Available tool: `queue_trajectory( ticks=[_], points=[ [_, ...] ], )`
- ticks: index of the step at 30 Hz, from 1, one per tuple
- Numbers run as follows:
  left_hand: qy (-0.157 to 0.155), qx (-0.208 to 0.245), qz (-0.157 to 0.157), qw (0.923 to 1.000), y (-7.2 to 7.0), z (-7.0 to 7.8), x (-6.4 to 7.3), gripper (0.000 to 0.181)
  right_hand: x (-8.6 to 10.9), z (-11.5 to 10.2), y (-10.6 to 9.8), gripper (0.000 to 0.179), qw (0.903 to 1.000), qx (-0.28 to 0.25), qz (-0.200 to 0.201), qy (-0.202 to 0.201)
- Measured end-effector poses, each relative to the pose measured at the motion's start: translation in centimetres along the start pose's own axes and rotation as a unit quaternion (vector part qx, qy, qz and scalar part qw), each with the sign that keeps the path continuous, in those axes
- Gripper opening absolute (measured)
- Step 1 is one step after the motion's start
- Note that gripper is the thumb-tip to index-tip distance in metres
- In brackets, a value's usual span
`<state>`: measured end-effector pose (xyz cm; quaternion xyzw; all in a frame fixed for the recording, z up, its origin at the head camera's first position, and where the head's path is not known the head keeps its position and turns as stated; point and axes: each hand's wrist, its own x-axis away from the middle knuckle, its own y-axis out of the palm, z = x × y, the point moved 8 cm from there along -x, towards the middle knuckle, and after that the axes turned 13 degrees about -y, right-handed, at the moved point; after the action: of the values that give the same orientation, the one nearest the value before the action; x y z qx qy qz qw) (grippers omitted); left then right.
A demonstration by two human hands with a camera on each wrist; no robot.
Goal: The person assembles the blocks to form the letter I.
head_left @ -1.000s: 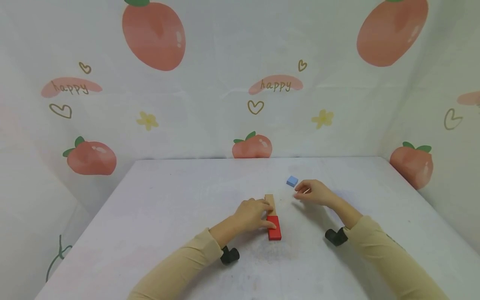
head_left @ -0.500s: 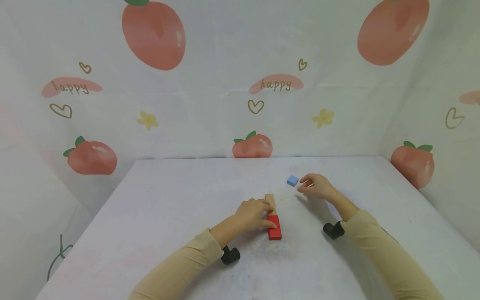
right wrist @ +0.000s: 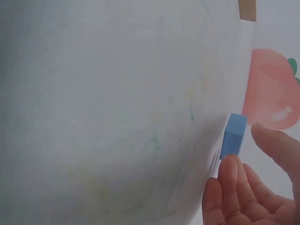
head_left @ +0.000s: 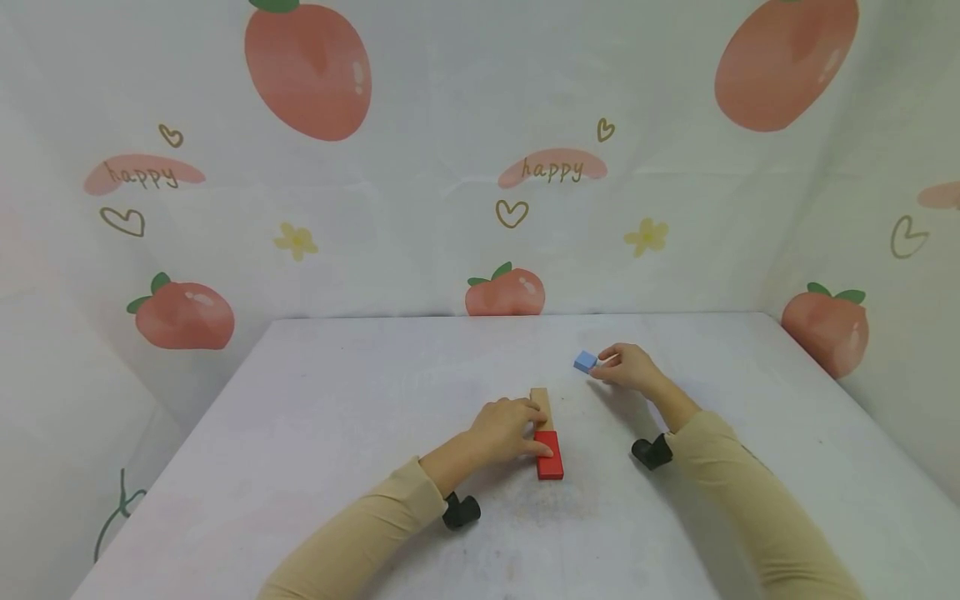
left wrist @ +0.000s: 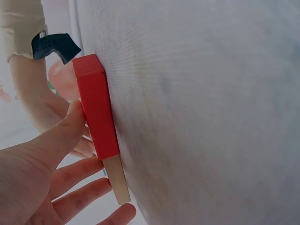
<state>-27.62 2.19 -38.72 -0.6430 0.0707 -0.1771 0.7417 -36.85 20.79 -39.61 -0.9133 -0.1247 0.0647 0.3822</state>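
In the head view a red rectangular block and a plain wooden block lie end to end on the table. My left hand rests on the pair. In the left wrist view its thumb touches the red block, while its loosely spread fingers lie at the wooden block. Farther back and to the right sits a small blue block. My right hand is beside it; in the right wrist view the fingertips meet the blue block's near end, and the thumb stands apart from it.
A white cloth-like surface covers the table. Behind it hangs a white curtain printed with peaches, hearts and flowers. Black wrist cameras sit under both sleeves, the left one close to the tabletop.
My right hand has drawn back slightly and upward, then closed in on the blue block from the right. The left hand and the blocks stay in place.
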Motion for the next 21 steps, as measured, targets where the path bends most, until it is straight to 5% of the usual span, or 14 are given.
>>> queue_trajectory(
  ticks=[21],
  points=[
    [0.007, 0.015, 0.002, 0.9999, 0.06, -0.03, -0.06, 0.052, -0.68, -0.12, 0.34, 0.046, 0.9995, -0.008, 0.015, 0.028]
  ],
)
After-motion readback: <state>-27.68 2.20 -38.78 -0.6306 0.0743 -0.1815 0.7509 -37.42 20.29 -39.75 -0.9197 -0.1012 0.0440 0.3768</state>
